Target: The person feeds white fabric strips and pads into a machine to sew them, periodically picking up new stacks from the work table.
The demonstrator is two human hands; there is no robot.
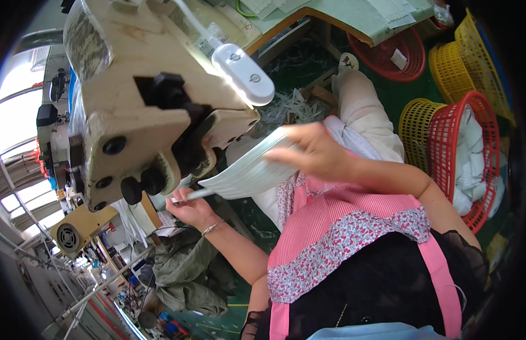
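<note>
A pale, whitish-green flexible piece (249, 173) with several parallel ridges or layered edges spans between my hands, below the head of a worn cream machine (144, 130). My right hand (314, 150) is closed on its upper right part, fingers slightly blurred. At the lower left, my left hand (192, 208), with a bracelet at the wrist, has its fingers curled around the narrow end of the piece. Something small and white shows at those fingertips. A lit white lamp (243, 73) is fixed to the machine above the piece. The machine's working point is hidden.
Red basket (464, 158) with pale cloth stands at the right, beside yellow baskets (416, 130). Another red basket (396, 56) sits under the green table (336, 17). Clear scraps (294, 107) lie beyond my hands. Grey-green cloth (186, 272) hangs at lower left.
</note>
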